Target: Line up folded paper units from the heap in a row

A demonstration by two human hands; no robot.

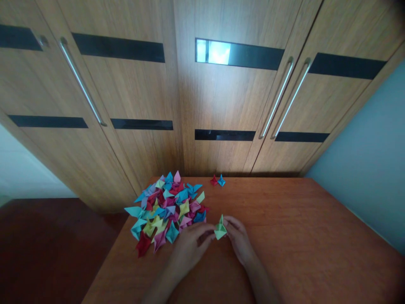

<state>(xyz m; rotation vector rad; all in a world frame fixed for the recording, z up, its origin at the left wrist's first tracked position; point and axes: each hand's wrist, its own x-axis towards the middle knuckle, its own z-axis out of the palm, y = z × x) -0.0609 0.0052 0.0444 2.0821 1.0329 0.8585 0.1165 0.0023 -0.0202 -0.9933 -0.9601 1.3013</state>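
A light green folded paper piece (220, 228) is held between my two hands, just above the wooden table (297, 236). My left hand (193, 244) pinches its left side between thumb and fingers. On its right side, my right hand (236, 237) grips it with closed fingertips. Left of my hands lies a heap of folded paper pieces (171, 207) in red, pink, blue, teal, yellow and purple. A small red piece (214, 180) and a small blue piece (221, 180) sit side by side at the table's far edge.
Behind the table stands a wooden wardrobe (218, 101) with dark panels and long metal handles. A pale blue wall (367, 147) rises on the right. Dark reddish floor (47, 249) shows past the table's left edge.
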